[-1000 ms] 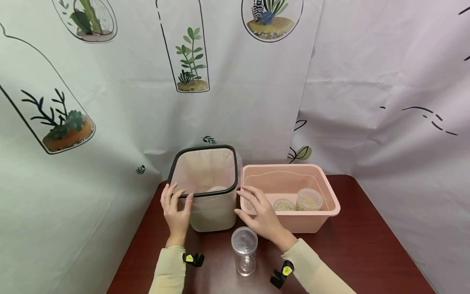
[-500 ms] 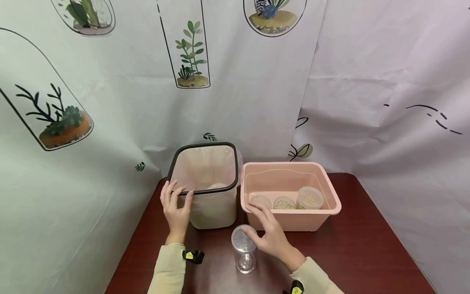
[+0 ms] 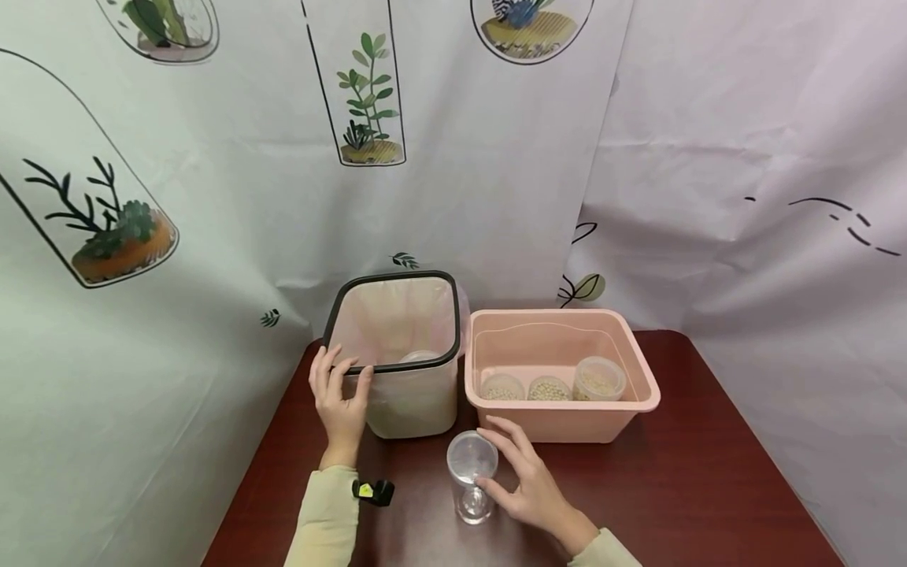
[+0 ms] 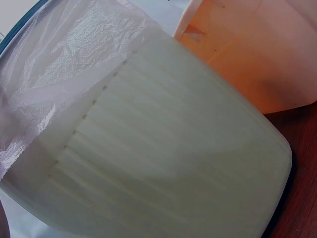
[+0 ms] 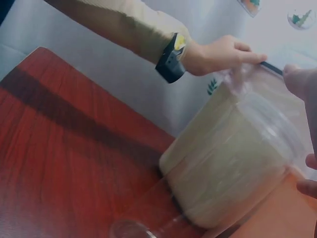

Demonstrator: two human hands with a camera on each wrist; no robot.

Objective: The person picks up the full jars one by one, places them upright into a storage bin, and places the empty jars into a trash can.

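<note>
My left hand (image 3: 342, 405) grips the front left of the dark rim of a trash bin (image 3: 414, 405), with fingers over the edge. A thin plastic liner (image 4: 84, 54) hangs over the bin's wall. Inside the bin a pale round top (image 3: 420, 356) shows. My right hand (image 3: 527, 480) is beside a clear, lidded plastic jar (image 3: 472, 472) standing on the table in front of the bin. Its thumb and fingers are spread around the right side of the jar's top. In the right wrist view, the thumb and fingertips are apart at the jar's lid (image 5: 270, 121).
A pink plastic basket (image 3: 560, 425) stands right of the bin. It holds round clear containers (image 3: 549, 389) with pale grains or beans in them. Under everything is a dark red wooden table (image 3: 680, 480), with a printed plant curtain (image 3: 482, 197) behind.
My right hand has moved from between the bin and basket down toward me to the clear jar, uncovering a container at the basket's left. The left hand stays on the bin rim.
</note>
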